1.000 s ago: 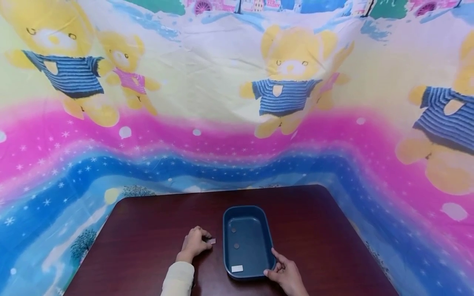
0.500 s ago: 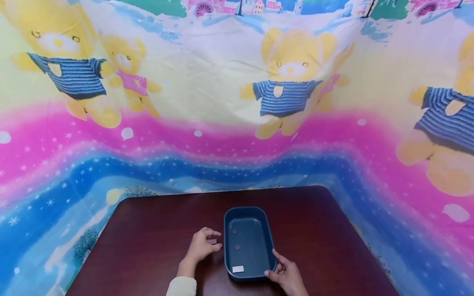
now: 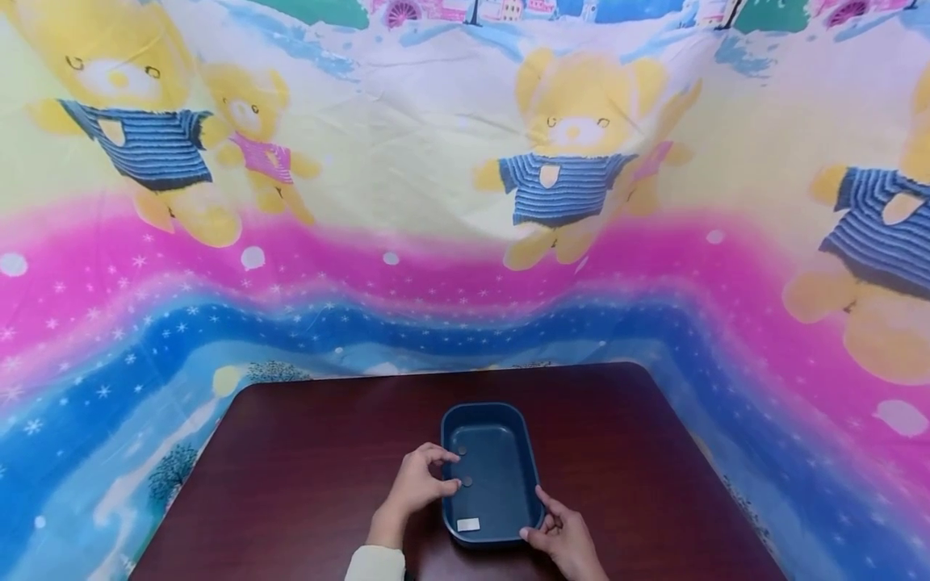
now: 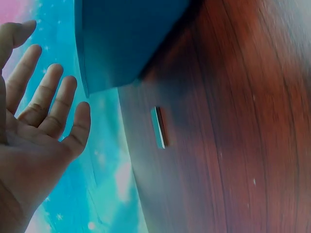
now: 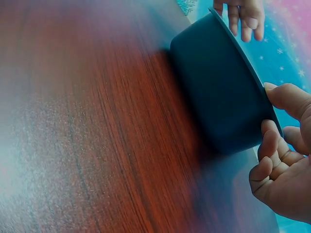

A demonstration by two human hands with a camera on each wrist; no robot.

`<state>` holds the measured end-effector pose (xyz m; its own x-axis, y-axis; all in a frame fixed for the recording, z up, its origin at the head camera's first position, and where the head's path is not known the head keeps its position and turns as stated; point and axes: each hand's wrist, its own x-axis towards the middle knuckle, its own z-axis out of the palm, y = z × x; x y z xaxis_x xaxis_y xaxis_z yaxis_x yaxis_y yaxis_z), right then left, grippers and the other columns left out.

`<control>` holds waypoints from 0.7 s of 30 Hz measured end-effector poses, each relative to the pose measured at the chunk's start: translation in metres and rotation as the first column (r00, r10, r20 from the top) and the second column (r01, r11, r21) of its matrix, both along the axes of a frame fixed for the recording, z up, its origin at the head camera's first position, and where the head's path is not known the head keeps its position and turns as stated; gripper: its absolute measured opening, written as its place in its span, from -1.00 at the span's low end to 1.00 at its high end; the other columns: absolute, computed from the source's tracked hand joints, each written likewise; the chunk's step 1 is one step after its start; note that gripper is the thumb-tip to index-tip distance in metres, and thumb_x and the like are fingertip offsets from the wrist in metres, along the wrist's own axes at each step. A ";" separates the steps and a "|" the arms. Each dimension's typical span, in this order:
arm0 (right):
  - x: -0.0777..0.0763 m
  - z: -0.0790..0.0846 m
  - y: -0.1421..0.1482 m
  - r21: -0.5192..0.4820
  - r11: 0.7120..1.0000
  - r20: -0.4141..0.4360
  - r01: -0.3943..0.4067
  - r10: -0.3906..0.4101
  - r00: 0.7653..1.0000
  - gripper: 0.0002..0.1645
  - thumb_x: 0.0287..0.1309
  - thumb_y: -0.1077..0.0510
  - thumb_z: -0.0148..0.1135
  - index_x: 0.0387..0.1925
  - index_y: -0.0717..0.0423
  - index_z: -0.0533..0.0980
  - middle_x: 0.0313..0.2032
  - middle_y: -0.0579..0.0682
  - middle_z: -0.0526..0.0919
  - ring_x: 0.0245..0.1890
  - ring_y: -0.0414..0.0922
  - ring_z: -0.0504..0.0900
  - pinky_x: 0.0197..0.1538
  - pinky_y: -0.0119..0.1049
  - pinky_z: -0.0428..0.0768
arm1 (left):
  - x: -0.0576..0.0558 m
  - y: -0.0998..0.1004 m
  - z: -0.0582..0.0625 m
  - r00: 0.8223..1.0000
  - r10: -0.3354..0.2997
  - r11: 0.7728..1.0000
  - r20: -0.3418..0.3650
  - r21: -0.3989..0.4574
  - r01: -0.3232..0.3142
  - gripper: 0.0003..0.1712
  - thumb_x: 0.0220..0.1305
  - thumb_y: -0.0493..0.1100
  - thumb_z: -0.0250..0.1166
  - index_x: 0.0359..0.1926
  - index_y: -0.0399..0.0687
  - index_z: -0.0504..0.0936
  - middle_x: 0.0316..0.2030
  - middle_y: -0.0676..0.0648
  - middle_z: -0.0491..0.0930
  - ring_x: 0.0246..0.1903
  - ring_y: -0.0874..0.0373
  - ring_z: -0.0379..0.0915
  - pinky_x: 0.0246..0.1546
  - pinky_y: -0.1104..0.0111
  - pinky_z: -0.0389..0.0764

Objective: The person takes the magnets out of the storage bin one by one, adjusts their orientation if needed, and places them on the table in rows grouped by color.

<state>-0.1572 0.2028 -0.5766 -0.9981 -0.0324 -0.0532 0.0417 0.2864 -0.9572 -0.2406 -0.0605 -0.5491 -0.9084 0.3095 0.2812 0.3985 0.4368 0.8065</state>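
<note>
The head view looks forward and down from above the near end of the box (image 3: 501,496), far enough back to include the tabletop (image 3: 617,460) and printed cloth (image 3: 407,186) beyond. Both wrist views sit low and close, rolled sideways, facing the box's outer wall from its left and right; both catch the left fingers (image 4: 64,99).

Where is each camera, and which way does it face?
Head: worn on the head, facing forward and down at table, tray and cloth; left hand and right hand show.
Left wrist: worn there, facing tray and bar; left hand shows.
Right wrist: worn there, facing tray; both hands show.
Head and right wrist share both hands.
</note>
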 end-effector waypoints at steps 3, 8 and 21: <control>0.000 -0.001 0.000 -0.001 1.000 0.000 0.000 0.000 1.000 -0.08 -0.14 0.21 0.46 0.26 0.37 0.24 -0.63 0.00 0.46 -0.70 -0.25 0.37 -0.58 -0.42 0.37 | 0.001 0.007 0.002 0.998 -0.059 0.998 0.028 -0.014 0.059 -0.67 -0.14 -0.14 0.50 -0.24 0.04 0.72 -0.18 0.04 0.55 -0.24 -0.08 0.44 -0.25 0.07 0.49; 0.001 0.000 -0.002 0.004 1.000 -0.006 0.009 -0.009 1.000 -0.09 -0.13 0.22 0.45 0.26 0.36 0.24 -0.64 0.00 0.46 -0.70 -0.25 0.37 -0.60 -0.42 0.36 | 0.002 0.018 0.010 0.980 -0.160 0.987 0.117 -0.011 0.162 -0.68 -0.13 -0.23 0.47 -0.24 0.02 0.71 -0.13 0.01 0.52 -0.18 -0.05 0.41 -0.19 0.06 0.51; 0.000 -0.001 -0.002 -0.012 1.000 0.007 0.000 0.000 1.000 -0.10 -0.07 0.22 0.42 0.28 0.36 0.21 -0.62 0.01 0.47 -0.69 -0.23 0.38 -0.60 -0.41 0.37 | -0.004 0.046 0.009 0.921 -0.227 0.943 0.317 -0.165 0.289 -0.60 -0.28 -0.30 0.51 -0.25 -0.14 0.70 -0.34 0.01 0.61 -0.47 0.26 0.41 -0.41 0.40 0.49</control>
